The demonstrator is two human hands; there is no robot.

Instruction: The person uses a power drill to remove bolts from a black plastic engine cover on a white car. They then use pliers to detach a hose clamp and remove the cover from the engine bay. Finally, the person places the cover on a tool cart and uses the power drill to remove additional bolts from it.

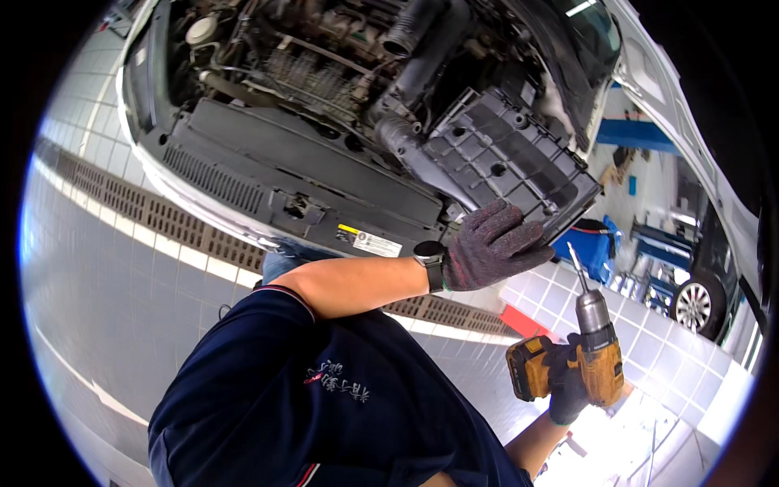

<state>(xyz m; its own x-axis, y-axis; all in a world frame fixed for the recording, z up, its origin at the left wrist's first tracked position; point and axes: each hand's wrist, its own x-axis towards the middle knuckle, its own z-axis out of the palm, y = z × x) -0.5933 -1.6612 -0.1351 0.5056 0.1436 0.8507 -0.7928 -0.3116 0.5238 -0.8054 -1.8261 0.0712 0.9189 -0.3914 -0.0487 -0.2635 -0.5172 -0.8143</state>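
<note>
Leftmost, a long metal floor grate (154, 213) runs across pale grey floor tiles (97, 308) beneath the front of a car with its engine bay (324, 65) exposed. A flat black plastic front panel (300, 174) spans the car's nose; a small yellow-and-white label (369, 241) sits on its lower edge. Ribbed black hoses (410, 32) and metal parts fill the bay above it.

Further right, a ribbed black plastic housing (507, 158), rectangular with moulded webs and round holes, stands tilted at the bay's edge. The left hand (495, 247), in a dark knitted glove, reaches across from the bare forearm, with a black wristwatch (430, 261) at the wrist. Its fingers lie spread and flat against the lower edge of the housing, touching it without closing around it.

Lower right, the right hand (568, 381), also gloved, is wrapped firmly around the grip of a yellow-and-black cordless drill (588, 357). The drill points upward, its slim metal bit clear of the housing. Behind it stand a blue machine (592, 243) and a parked car's wheel (694, 304).
</note>
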